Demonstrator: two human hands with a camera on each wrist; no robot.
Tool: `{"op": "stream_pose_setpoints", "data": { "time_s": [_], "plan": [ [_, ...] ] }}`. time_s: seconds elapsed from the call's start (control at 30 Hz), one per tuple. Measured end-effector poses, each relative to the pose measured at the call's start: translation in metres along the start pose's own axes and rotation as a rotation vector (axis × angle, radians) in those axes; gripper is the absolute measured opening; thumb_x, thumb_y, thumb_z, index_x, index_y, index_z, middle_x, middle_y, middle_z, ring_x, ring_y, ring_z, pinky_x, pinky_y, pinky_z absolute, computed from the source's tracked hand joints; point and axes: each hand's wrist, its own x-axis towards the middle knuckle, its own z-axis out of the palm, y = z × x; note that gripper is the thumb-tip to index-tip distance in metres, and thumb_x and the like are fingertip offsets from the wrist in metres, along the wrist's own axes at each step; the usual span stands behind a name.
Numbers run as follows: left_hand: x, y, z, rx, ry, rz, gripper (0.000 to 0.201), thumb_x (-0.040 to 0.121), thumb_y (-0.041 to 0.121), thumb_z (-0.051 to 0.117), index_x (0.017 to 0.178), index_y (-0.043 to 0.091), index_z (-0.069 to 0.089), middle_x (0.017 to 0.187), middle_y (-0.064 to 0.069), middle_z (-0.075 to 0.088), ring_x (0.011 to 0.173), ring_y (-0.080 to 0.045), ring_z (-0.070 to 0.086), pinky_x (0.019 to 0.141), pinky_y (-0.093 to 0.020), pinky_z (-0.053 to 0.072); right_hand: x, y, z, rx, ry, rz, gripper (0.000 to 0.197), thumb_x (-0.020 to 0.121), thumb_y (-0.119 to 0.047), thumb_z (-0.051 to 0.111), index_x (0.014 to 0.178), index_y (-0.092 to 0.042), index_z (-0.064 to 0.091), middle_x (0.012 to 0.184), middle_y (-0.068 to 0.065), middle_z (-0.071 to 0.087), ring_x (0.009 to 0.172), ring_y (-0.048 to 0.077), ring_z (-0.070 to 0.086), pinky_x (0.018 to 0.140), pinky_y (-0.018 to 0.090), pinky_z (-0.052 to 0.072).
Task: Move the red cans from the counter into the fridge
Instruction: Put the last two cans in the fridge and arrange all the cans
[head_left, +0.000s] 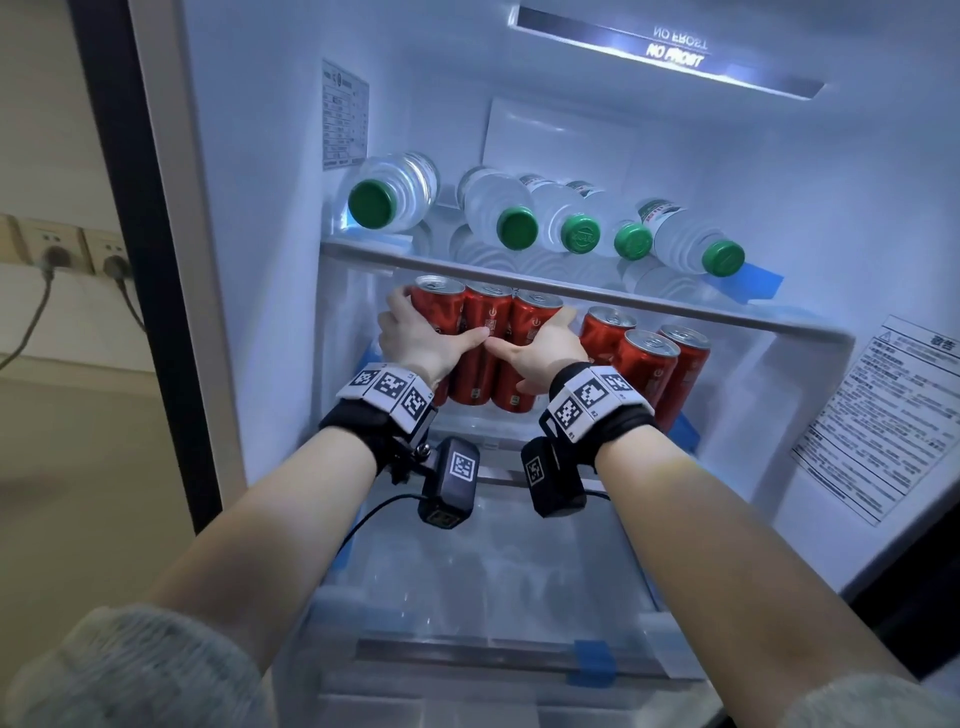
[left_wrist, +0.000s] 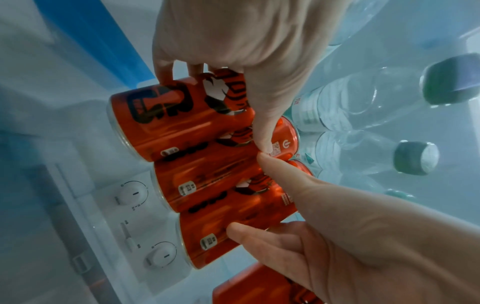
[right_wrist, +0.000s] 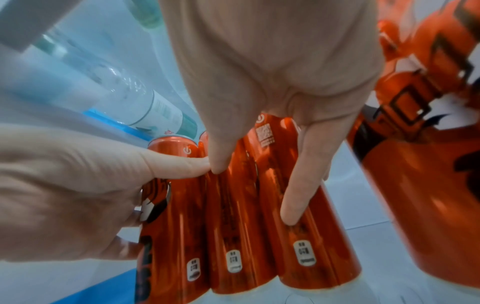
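Observation:
Three red cans (head_left: 480, 353) stand upright in a tight row at the left of the fridge's lower shelf (head_left: 467, 421), pressed together between both hands. My left hand (head_left: 415, 338) wraps the leftmost can (left_wrist: 168, 123). My right hand (head_left: 545, 348) grips the rightmost of the row (right_wrist: 311, 226). Both thumbs meet on the middle can's front (right_wrist: 233, 216). I cannot tell whether the can bottoms touch the shelf. Three more red cans (head_left: 644, 364) stand in a cluster just right of my right hand, and one of them looms close (right_wrist: 428, 164).
Several water bottles (head_left: 395, 192) with green caps lie on the glass shelf (head_left: 675, 306) right above the cans, leaving little headroom. A clear drawer (head_left: 467, 597) sits below. Two white knobs (left_wrist: 130, 193) are under the cans' shelf. Wall sockets (head_left: 57, 254) are left of the fridge.

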Motion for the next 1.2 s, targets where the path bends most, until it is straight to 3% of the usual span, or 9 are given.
{"op": "stream_pose_setpoints", "data": {
  "time_s": [0.07, 0.2, 0.33, 0.47, 0.57, 0.83, 0.93, 1.03, 1.2],
  "plan": [
    [0.005, 0.001, 0.002, 0.021, 0.006, -0.012, 0.101, 0.054, 0.048, 0.087, 0.132, 0.020, 0.030, 0.133, -0.011, 0.041, 0.125, -0.030, 0.047, 0.105, -0.045, 0.042, 0.005, -0.002, 0.003, 0.020, 0.011, -0.005, 0.093, 0.079, -0.049, 0.071, 0.136, -0.005, 0.013, 0.075, 0.004, 0.053, 0.085, 0.030, 0.070, 0.079, 0.045, 0.059],
    [0.010, 0.003, 0.006, 0.090, 0.054, -0.006, 0.102, 0.055, 0.052, 0.085, 0.133, 0.014, 0.032, 0.132, -0.014, 0.048, 0.124, -0.032, 0.049, 0.105, -0.046, 0.041, 0.016, -0.006, 0.014, 0.058, 0.055, 0.024, 0.094, 0.075, -0.050, 0.074, 0.136, -0.010, 0.015, 0.095, 0.009, 0.052, 0.084, 0.032, 0.070, 0.078, 0.047, 0.059],
    [0.019, 0.005, 0.009, 0.084, 0.033, -0.035, 0.101, 0.056, 0.049, 0.085, 0.134, 0.015, 0.031, 0.136, -0.012, 0.044, 0.128, -0.031, 0.042, 0.108, -0.046, 0.036, 0.024, -0.009, 0.017, 0.121, 0.046, 0.050, 0.086, 0.074, -0.046, 0.076, 0.130, -0.013, 0.019, 0.097, 0.011, 0.054, 0.078, 0.032, 0.071, 0.075, 0.047, 0.060],
    [0.029, 0.008, 0.007, 0.072, -0.001, -0.061, 0.116, 0.052, 0.050, 0.087, 0.143, 0.013, 0.024, 0.144, -0.011, 0.038, 0.134, -0.029, 0.037, 0.112, -0.047, 0.033, 0.031, -0.014, 0.018, 0.201, 0.043, 0.069, 0.095, 0.074, -0.041, 0.079, 0.137, -0.011, 0.014, 0.103, 0.010, 0.050, 0.086, 0.035, 0.069, 0.080, 0.048, 0.058],
    [0.034, 0.009, 0.004, 0.129, -0.033, -0.060, 0.119, 0.057, 0.051, 0.085, 0.147, 0.012, 0.017, 0.148, -0.013, 0.033, 0.138, -0.029, 0.034, 0.113, -0.044, 0.031, 0.038, -0.015, 0.022, 0.205, 0.053, 0.053, 0.098, 0.074, -0.043, 0.078, 0.138, -0.007, 0.014, 0.111, 0.012, 0.059, 0.088, 0.036, 0.070, 0.080, 0.048, 0.058],
    [0.039, 0.019, 0.004, 0.278, -0.107, -0.106, 0.117, 0.069, 0.062, 0.072, 0.151, 0.013, 0.004, 0.156, -0.017, 0.017, 0.144, -0.033, 0.023, 0.112, -0.047, 0.027, 0.050, -0.014, 0.025, 0.198, 0.102, 0.029, 0.077, 0.082, -0.031, 0.072, 0.133, -0.001, 0.023, 0.123, 0.021, 0.061, 0.108, 0.037, 0.064, 0.091, 0.046, 0.053],
    [0.049, 0.020, 0.010, 0.316, -0.112, -0.075, 0.109, 0.075, 0.060, 0.068, 0.151, 0.008, 0.010, 0.154, -0.017, 0.022, 0.142, -0.035, 0.025, 0.112, -0.046, 0.025, 0.051, -0.012, 0.019, 0.138, 0.120, 0.029, 0.063, 0.089, -0.026, 0.065, 0.132, 0.003, 0.029, 0.127, 0.020, 0.060, 0.116, 0.035, 0.059, 0.095, 0.037, 0.047],
    [0.056, 0.018, 0.016, 0.351, -0.117, -0.076, 0.107, 0.077, 0.060, 0.065, 0.152, 0.007, 0.010, 0.153, -0.016, 0.023, 0.140, -0.036, 0.027, 0.112, -0.047, 0.025, 0.050, -0.014, 0.016, 0.115, 0.113, 0.014, 0.054, 0.093, -0.023, 0.061, 0.131, 0.004, 0.036, 0.130, 0.021, 0.058, 0.120, 0.035, 0.056, 0.098, 0.037, 0.044],
    [0.060, 0.014, 0.019, 0.317, -0.133, -0.065, 0.102, 0.080, 0.056, 0.065, 0.151, 0.008, 0.009, 0.154, -0.014, 0.020, 0.141, -0.037, 0.027, 0.112, -0.049, 0.025, 0.055, -0.012, 0.018, 0.165, 0.094, 0.051, 0.025, 0.094, -0.016, 0.058, 0.111, -0.009, 0.041, 0.127, 0.021, 0.060, 0.116, 0.037, 0.058, 0.094, 0.037, 0.046]
  ]
}}
